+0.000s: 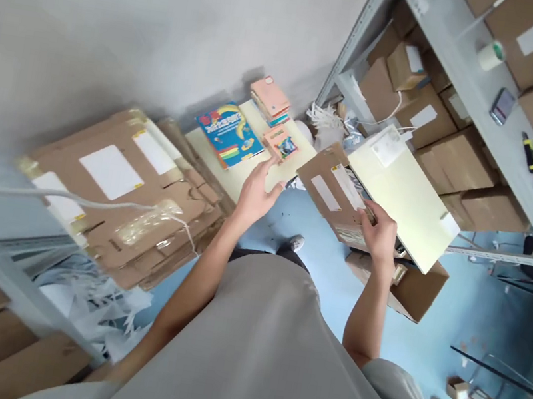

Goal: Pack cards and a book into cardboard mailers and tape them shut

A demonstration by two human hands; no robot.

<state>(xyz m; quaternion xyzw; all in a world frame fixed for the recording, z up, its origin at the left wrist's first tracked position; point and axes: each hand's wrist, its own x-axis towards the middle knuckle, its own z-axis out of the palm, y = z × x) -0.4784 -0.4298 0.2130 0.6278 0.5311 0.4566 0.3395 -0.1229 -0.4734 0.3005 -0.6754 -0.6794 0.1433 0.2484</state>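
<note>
My left hand (258, 193) is over the near edge of a small pale table (236, 184), thumb and fingers apart, with nothing visible in it. Just beyond its fingertips lies a small orange book (281, 144) with a picture on its cover. A larger blue book (231, 133) rests flat to the left, and a stack of small pinkish books (270, 97) sits behind. On the right, my right hand (378, 232) is closed on the edge of a cardboard box (324, 198) bearing white labels. This box stands tilted beside a pale yellow tabletop (404, 191).
Flattened cardboard boxes (107, 215) are piled at left, crossed by a white cable (94, 203). An open carton (418, 291) sits under the yellow tabletop. Metal shelving (452, 47) at right holds boxes, tape, a phone (502, 105) and a cutter (530, 152). Shredded paper (93, 300) lies lower left.
</note>
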